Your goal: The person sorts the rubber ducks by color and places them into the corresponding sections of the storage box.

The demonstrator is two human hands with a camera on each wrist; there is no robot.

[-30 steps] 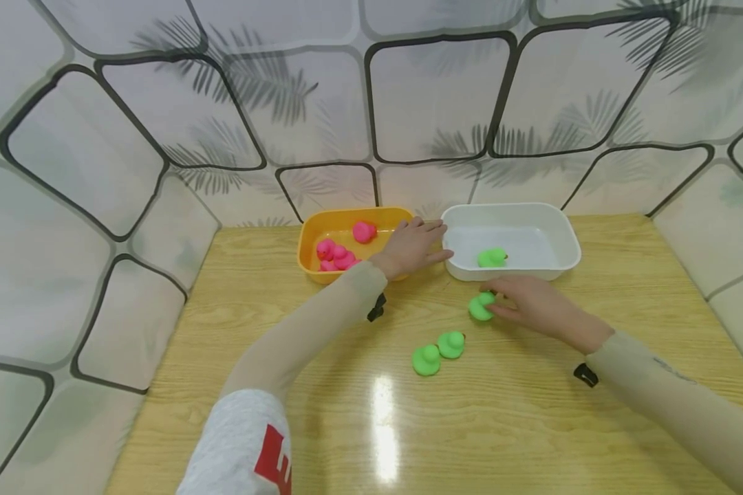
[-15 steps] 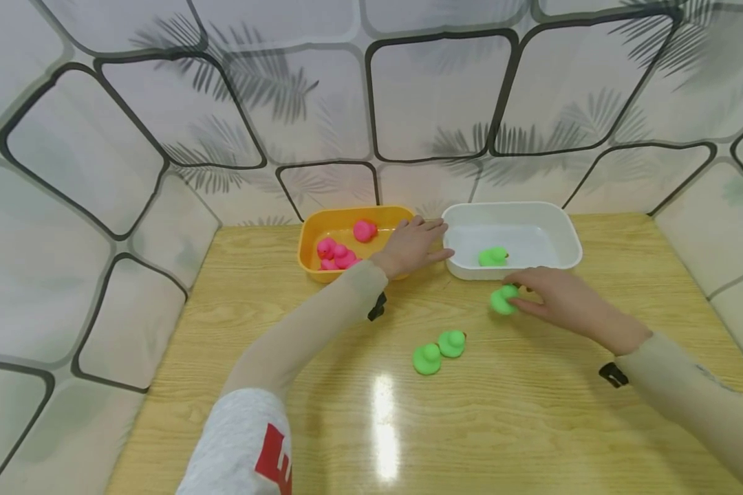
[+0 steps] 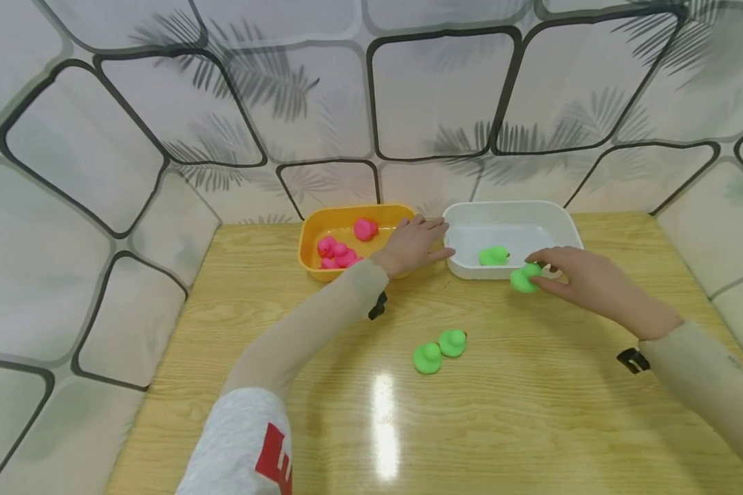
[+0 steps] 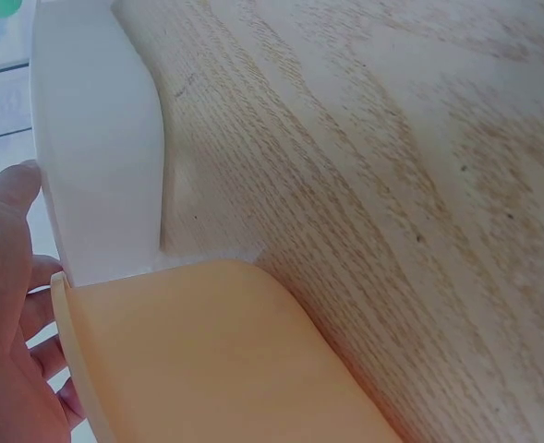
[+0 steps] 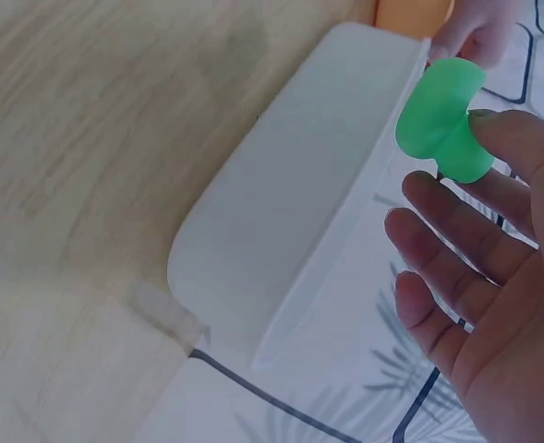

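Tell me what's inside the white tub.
In the white tub, one green duck lies by the near wall. The right hand and its pinched duck cover part of the near right side; anything behind them is hidden.

Bright light, white glare streak on the table (image 3: 532, 412), faint shadow below the right forearm (image 3: 706, 385), washed-out wrist views

A left hand (image 4: 2, 305) lies at the rims of a white tub (image 4: 96, 148) and an orange tub (image 4: 198, 351). Grain streaks the wooden tabletop (image 4: 392, 203).
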